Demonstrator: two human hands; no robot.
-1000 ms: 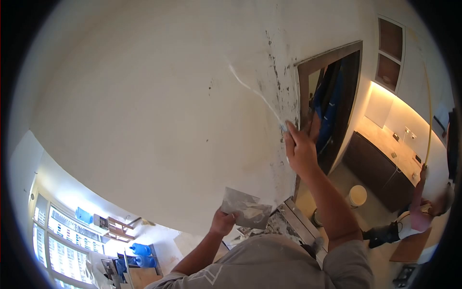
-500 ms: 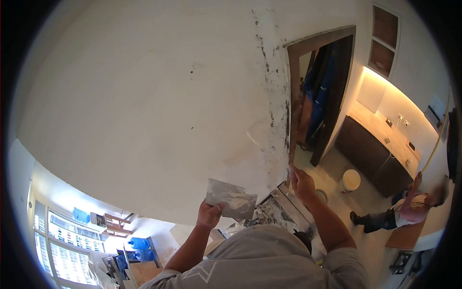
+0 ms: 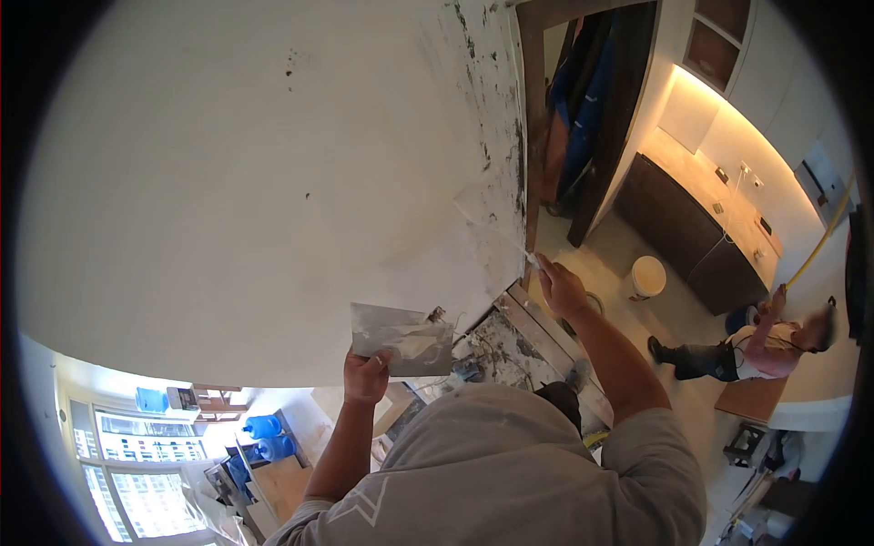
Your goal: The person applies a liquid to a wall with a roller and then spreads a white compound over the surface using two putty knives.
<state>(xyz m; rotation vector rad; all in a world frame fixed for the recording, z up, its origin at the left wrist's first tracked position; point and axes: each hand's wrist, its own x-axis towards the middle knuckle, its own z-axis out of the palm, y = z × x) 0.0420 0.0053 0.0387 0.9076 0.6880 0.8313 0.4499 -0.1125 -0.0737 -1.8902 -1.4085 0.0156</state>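
My left hand (image 3: 366, 375) is closed on the lower edge of a flat grey metal plate (image 3: 378, 320), which is smeared with pale putty and has a brownish clump at its upper right corner. My right hand (image 3: 563, 286) grips the pale handle of a putty knife (image 3: 532, 260). Its thin blade is hard to make out against the white wall (image 3: 228, 209), near the door frame. Dark, patchy marks run up the wall strip beside that frame (image 3: 535, 118).
A white bucket (image 3: 647, 277) stands on the floor to the right. Beyond it another person (image 3: 760, 346) holds a yellow pole (image 3: 824, 246) near a dark cabinet (image 3: 678, 232). Boards (image 3: 555, 350) lie below my right arm. Blue water bottles (image 3: 271, 437) are at lower left.
The view has shifted, so the wall and doorway sit higher and further left. My right hand, with the putty knife now showing, is higher in view; the plate is tilted less.
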